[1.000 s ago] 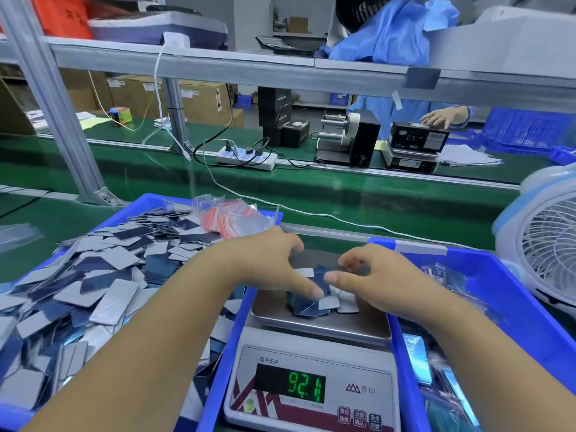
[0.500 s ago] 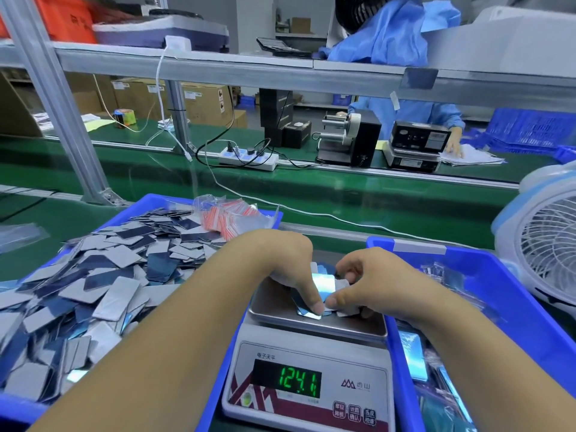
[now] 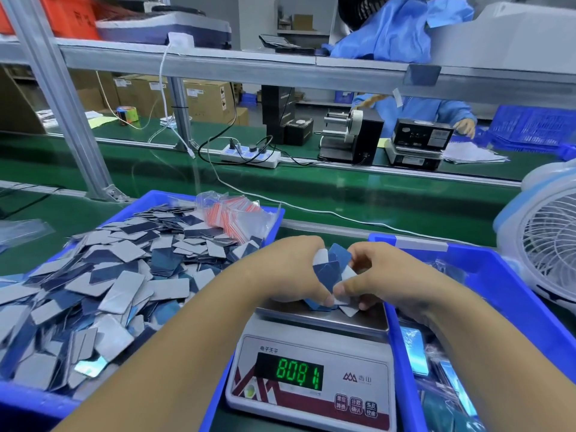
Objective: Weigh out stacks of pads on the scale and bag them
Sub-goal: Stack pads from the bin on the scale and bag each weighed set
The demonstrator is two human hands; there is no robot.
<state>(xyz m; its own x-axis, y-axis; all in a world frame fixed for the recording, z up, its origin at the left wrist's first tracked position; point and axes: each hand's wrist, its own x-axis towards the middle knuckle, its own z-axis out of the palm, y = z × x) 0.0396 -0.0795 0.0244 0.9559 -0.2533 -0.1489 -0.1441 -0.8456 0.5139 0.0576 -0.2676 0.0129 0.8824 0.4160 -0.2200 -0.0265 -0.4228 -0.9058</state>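
A white digital scale point(image 3: 314, 378) stands between two blue bins, its green display lit. Over its steel pan point(image 3: 367, 321) both hands gather a loose stack of blue and grey pads point(image 3: 332, 269). My left hand point(image 3: 290, 269) curls round the stack from the left. From the right, my right hand point(image 3: 377, 275) pinches the same stack; the pads' lower edges touch the pan. A heap of loose pads point(image 3: 103, 282) fills the left blue bin point(image 3: 28, 400). Clear zip bags with red strips point(image 3: 233, 213) lie at that bin's far corner.
The right blue bin point(image 3: 498, 282) holds bagged pads point(image 3: 414, 350). A white fan point(image 3: 548, 244) stands at the far right. Beyond the bins runs a green conveyor point(image 3: 311, 188) with a power strip point(image 3: 249, 154). A person in blue point(image 3: 414, 110) works at a label dispenser point(image 3: 352, 135) across it.
Both hands have gathered the spread pads on the pan into an upright bunch and raised it. The scale's reading has changed.
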